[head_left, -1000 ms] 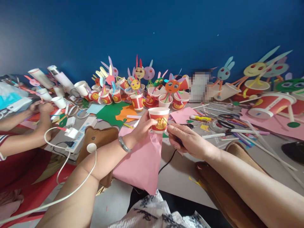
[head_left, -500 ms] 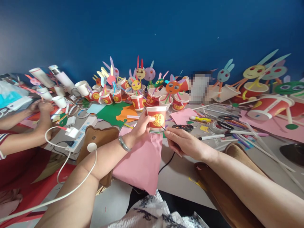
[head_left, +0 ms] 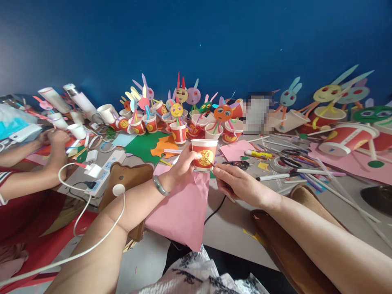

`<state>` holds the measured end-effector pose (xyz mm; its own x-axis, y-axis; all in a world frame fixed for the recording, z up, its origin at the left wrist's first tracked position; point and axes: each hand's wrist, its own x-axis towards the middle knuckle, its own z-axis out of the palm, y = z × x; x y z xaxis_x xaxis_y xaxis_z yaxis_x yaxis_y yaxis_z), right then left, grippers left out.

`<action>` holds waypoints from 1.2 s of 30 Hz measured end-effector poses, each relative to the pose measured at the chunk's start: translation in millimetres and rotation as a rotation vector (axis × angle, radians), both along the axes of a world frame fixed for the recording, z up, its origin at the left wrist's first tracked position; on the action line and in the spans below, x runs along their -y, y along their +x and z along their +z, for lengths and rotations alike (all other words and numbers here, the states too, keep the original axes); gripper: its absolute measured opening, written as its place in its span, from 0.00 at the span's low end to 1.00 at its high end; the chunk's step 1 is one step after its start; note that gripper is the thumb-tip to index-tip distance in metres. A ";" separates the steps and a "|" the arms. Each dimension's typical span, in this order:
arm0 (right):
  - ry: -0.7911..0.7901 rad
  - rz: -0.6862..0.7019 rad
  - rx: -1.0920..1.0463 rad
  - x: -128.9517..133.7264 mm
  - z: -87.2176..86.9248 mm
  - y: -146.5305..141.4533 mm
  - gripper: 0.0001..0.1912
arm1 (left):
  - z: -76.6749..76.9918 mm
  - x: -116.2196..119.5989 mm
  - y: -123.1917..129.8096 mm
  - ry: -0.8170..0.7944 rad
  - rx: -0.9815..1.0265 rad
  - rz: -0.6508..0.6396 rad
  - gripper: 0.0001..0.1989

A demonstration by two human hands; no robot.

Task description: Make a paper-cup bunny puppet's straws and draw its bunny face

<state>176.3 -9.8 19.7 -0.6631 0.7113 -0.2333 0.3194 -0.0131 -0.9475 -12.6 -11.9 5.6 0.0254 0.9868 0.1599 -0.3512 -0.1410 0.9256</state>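
My left hand (head_left: 185,164) is closed around a red and white paper cup (head_left: 199,163), its thumb resting on the side near the yellow printed emblem. The cup is roughly upright, held above pink paper (head_left: 180,204). In my right hand (head_left: 235,181) a thin dark pointed tool (head_left: 211,163) is pinched, most of it hidden by the fingers. Its tip meets the emblem on the cup; whether it has gone through the wall I cannot tell. A bracelet circles my left wrist.
Rabbit-faced paper cups (head_left: 178,130) stand along the blue wall. Scissors (head_left: 289,162), markers, tape and paper strips crowd the right side. At left lie a power strip (head_left: 105,173) and cables; another person's hands (head_left: 55,139) work farther left. A white cable crosses my left arm.
The cup has shifted slightly right and down in my left hand's grip, with more of its front showing. The tool's tip now lies over the emblem; my right hand has hardly moved.
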 end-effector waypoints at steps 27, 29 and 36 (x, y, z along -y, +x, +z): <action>-0.006 -0.049 -0.036 1.7 1.0 0.1 0.25 | 2.6 4.8 -8.2 0.077 -0.249 0.044 0.02; -0.010 -0.053 -0.043 2.1 2.0 -0.1 0.25 | 6.3 7.4 -9.3 0.106 -0.299 0.060 0.03; 0.002 -0.051 -0.044 1.6 2.8 0.6 0.25 | 13.0 9.4 -7.1 0.134 -0.337 0.069 0.06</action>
